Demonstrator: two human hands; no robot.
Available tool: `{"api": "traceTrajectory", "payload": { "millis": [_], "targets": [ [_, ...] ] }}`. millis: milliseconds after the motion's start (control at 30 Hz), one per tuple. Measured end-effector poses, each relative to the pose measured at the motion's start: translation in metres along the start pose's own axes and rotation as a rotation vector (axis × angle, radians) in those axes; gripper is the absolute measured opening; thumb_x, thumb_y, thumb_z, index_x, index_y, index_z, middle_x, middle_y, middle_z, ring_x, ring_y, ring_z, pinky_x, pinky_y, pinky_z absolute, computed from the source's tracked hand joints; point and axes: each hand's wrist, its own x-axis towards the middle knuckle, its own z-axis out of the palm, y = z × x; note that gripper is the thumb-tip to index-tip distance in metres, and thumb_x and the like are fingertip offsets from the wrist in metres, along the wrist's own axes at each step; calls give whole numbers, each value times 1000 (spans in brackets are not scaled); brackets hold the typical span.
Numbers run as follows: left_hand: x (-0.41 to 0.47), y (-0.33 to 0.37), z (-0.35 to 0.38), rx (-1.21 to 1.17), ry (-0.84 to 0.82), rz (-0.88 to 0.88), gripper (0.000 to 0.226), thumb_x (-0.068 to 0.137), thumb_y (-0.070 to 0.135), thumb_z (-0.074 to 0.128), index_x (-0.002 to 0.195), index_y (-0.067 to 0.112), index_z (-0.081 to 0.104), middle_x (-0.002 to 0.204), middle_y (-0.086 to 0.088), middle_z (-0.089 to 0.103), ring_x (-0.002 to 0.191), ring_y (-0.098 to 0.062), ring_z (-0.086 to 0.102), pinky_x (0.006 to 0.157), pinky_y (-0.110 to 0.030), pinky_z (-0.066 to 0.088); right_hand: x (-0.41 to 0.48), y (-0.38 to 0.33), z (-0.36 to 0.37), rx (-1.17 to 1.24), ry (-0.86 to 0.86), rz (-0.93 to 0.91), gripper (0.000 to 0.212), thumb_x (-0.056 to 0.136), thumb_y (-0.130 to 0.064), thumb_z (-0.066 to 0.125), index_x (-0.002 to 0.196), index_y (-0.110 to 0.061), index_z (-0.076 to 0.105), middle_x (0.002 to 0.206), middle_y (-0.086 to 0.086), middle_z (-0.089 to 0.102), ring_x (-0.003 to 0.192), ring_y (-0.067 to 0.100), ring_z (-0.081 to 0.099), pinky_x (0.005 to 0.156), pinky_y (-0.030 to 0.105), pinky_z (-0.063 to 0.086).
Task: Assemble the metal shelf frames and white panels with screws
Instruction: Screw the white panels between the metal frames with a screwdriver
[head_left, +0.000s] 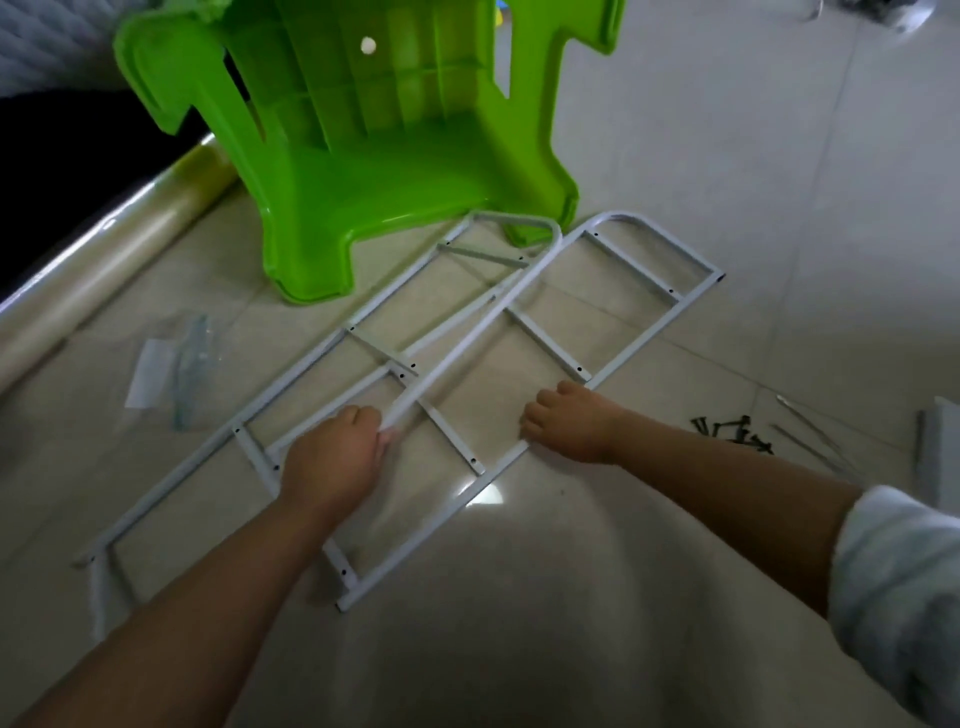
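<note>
Two white metal ladder-like shelf frames lie crossed on the tiled floor. The upper frame (548, 340) runs from near my body up to the right, and the lower frame (291, 384) lies under it to the left. My left hand (332, 462) grips the upper frame's left rail. On that frame's right rail, my right hand (566, 423) has its fingers curled round the tube. A heap of black screws (732, 431) lies on the floor just right of my right wrist.
An overturned green plastic stool (395, 135) stands just beyond the frames' rounded ends. A roll of clear film (104, 254) lies along the left. An empty plastic bag with a paper slip (166, 371) lies left of the frames. Thin metal rods (810, 431) lie at the right.
</note>
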Motion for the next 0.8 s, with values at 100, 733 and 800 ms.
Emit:
{"api": "traceTrajectory", "payload": {
  "millis": [100, 733, 800],
  "targets": [
    [4, 21, -8, -121, 53, -61, 22, 91, 15, 55, 78, -2, 59, 75, -20, 60, 56, -35, 60, 47, -31, 40, -27, 39, -2, 21, -41, 97, 24, 58, -20, 82, 77, -16, 68, 76, 4, 64, 65, 21, 61, 61, 30, 48],
    [9, 75, -26, -48, 6, -281, 34, 99, 28, 30, 103, 0, 48, 98, -25, 64, 93, -41, 61, 72, -40, 44, -68, 32, 43, 220, -180, 101, 47, 92, -41, 46, 124, -7, 43, 125, 12, 48, 111, 27, 46, 91, 35, 37],
    [7, 78, -25, -39, 9, -284, 33, 99, 28, 32, 103, 0, 48, 97, -25, 64, 92, -41, 61, 73, -41, 45, -71, 31, 47, 161, -139, 44, 41, 82, -37, 65, 104, -3, 59, 103, 15, 60, 92, 27, 57, 76, 32, 45]
  ]
}}
